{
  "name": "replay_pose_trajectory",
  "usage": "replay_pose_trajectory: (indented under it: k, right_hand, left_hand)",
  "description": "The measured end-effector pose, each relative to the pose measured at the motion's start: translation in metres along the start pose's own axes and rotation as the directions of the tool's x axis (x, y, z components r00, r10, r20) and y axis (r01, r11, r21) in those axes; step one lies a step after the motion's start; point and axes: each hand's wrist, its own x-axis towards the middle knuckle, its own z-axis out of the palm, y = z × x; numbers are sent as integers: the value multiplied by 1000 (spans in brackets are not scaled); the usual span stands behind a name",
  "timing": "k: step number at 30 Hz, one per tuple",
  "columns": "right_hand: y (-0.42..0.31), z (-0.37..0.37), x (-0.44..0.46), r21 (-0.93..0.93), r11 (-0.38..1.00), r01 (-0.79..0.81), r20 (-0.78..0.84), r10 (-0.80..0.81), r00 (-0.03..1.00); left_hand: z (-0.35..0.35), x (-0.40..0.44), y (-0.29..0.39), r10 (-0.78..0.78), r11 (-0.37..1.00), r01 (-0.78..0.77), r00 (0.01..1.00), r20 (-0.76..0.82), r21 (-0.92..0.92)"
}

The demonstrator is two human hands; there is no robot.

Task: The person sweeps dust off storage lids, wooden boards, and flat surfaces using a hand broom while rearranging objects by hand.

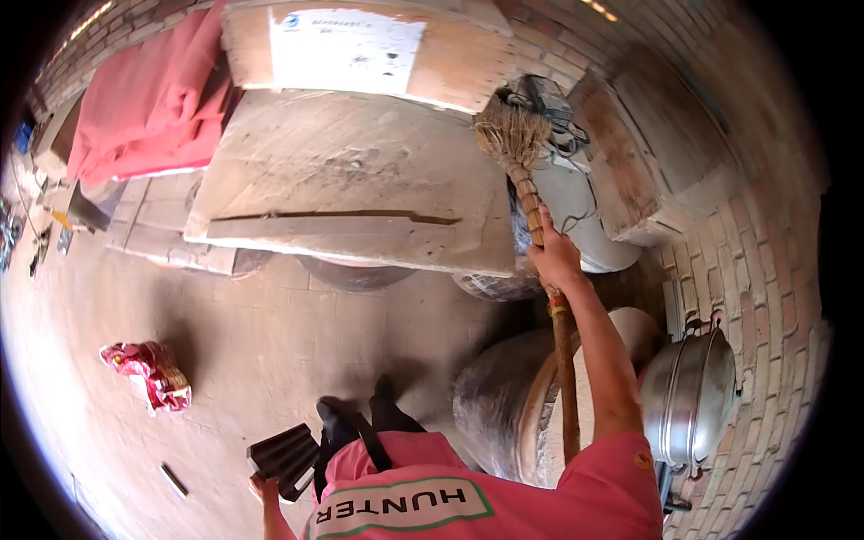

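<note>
My right hand point(555, 255) is closed around the handle of a straw broom point(565, 360), stretched out to the right. The broom's bristles point away from me and lie over the far right corner of a dusty wooden board point(360, 162). Low at the left, my left hand point(264, 489) grips the edge of a black ridged dustpan point(286, 454), held beside my legs. Most of the left-hand fingers are hidden. Dust and small bits of dirt lie on the board, and a long dark crack or strip runs along its near part.
Behind the board stands a wooden box with a white paper sheet point(346, 49). Red cloth point(148, 99) lies at the left. A metal pot point(691, 396), large jar point(495, 405) and wooden box point(621, 153) line the right-hand brick wall. A red-white bag point(151, 376) is on the floor.
</note>
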Motion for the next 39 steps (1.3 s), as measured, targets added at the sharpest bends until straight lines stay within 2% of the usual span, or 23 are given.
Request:
replay_pose_trajectory:
  k: [4,7,10,13,14,15,17,19,21,22,24,27,30,33,35,37,39]
  right_hand:
    - [-21,-23,-39,130,991,33,142,-52,988]
    - [-26,-24,-86,136,951,277,77,-289,954]
    - [-69,-47,-146,279,933,230,243,-300,923]
    - [-74,-41,-179,458,864,210,227,-343,911]
    - [-76,-49,-189,521,844,129,264,-303,916]
    - [-73,-48,-197,538,820,195,167,-330,929]
    - [-65,-48,-209,550,767,331,-26,-380,924]
    - [-63,-61,-213,575,813,95,93,-180,979]
    - [-47,-46,-192,493,843,216,-82,-202,976]
    - [-49,-45,-177,533,845,-47,96,-6,995]
    - [-43,-3,-124,509,861,4,35,-25,999]
    - [-86,23,-86,534,839,104,53,-156,986]
    - [-135,23,-95,480,864,151,104,-227,968]
    - [-157,-10,-133,441,872,213,257,-351,900]
    - [-152,-27,-156,530,821,212,223,-376,900]
    - [-137,-40,-169,591,781,201,180,-371,911]
    - [-123,-43,-172,613,756,229,76,-345,936]
  left_hand:
    - [-6,-10,4,-27,999,27,1000,11,-31]
    - [-5,-1,-5,0,1000,0,1000,-3,31]
    - [-18,9,6,-14,1000,13,995,102,18]
    - [-11,30,-7,75,994,-78,996,46,79]
    - [-12,35,-9,91,993,-93,995,38,77]
    - [-10,40,-13,103,992,-105,994,30,75]
    - [-9,44,-21,115,991,-115,993,6,66]
    - [-10,48,-19,124,991,-122,992,-29,53]
    - [-12,51,-15,117,993,-117,993,2,8]
    - [-14,52,-12,111,994,-111,994,2,3]
    - [-18,52,-5,99,995,-100,994,-36,-24]
    - [-29,46,14,109,991,-112,993,-36,-79]
    - [-30,51,9,126,990,-127,992,-33,-56]
    - [-30,53,9,121,991,-121,993,-8,-63]
    - [-23,55,4,114,993,-115,993,-41,-26]
    - [-24,48,6,90,995,-90,996,3,-42]
    - [-20,39,5,55,998,-55,998,7,-34]
